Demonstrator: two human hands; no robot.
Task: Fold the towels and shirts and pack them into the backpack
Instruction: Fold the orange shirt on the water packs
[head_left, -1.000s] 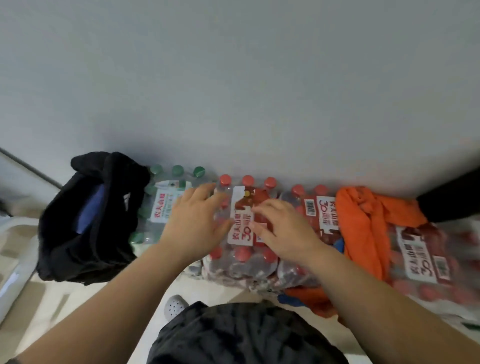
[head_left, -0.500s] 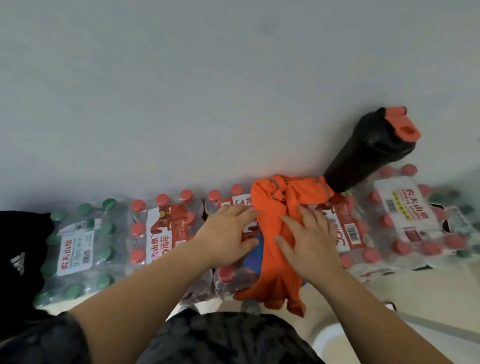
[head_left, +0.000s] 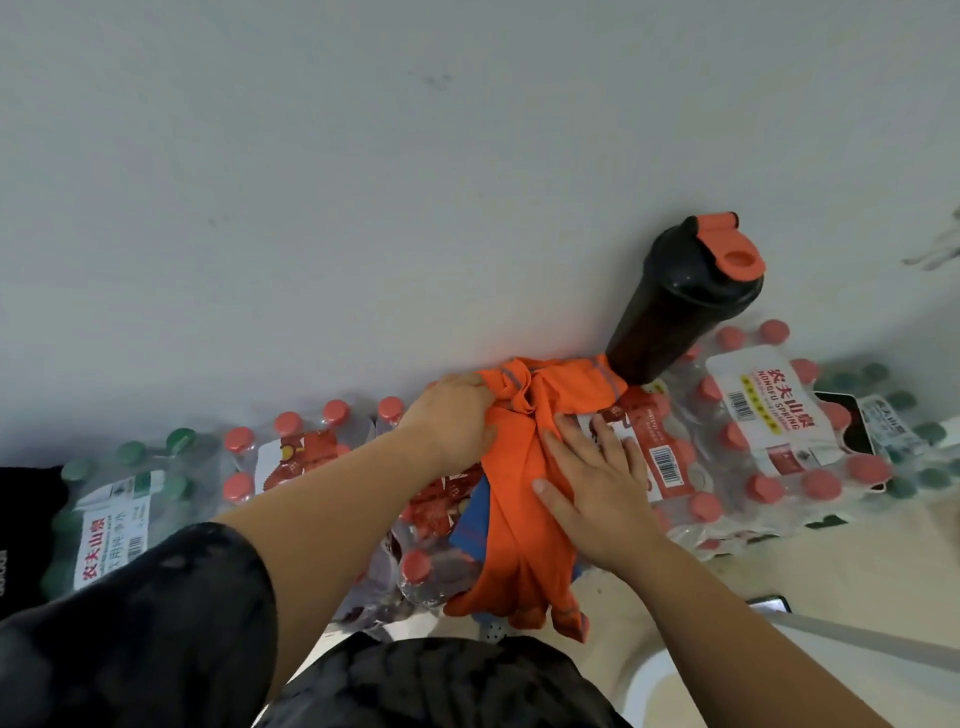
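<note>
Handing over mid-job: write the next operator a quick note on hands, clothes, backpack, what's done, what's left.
Left hand grips the bunched top of the orange shirt.
Right hand lies flat on the shirt, fingers straight.
Shirt is crumpled over the water-bottle packs, a blue cloth under it, black shaker bottle just behind.
Backpack: probably the black shape at the left edge, mostly out of frame.
Done: nothing visibly folded. Left: fold the shirt and cloth, pack both.

The left hand (head_left: 451, 422) grips the orange shirt (head_left: 519, 514); the right hand (head_left: 597, 486) presses flat on it.
</note>
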